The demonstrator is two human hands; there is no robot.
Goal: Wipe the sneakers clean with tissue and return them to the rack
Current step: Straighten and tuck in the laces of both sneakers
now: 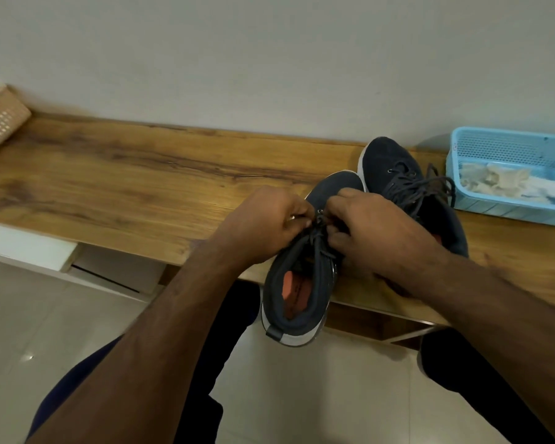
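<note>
Dark navy white-soled sneaker (pixel 305 277) overhanging near edge of wooden shelf (pixel 109 174) — laces being pinched by left hand (pixel 266 225) and right hand (pixel 372 232).

Both hands work the laces of the near sneaker (pixel 302 283), its heel overhanging the wooden surface (pixel 109 174): left hand (pixel 266 225) and right hand (pixel 375 232) each pinch a lace. The second sneaker (pixel 394 165) sits farther right, beside a blue basket (pixel 507 149) of crumpled tissue (pixel 507 184).

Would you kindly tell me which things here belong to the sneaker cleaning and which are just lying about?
Job: near sneaker, its laces pinched by left hand and right hand; far sneaker; blue basket of used tissue.
Lying about: wicker basket; wooden top.
</note>
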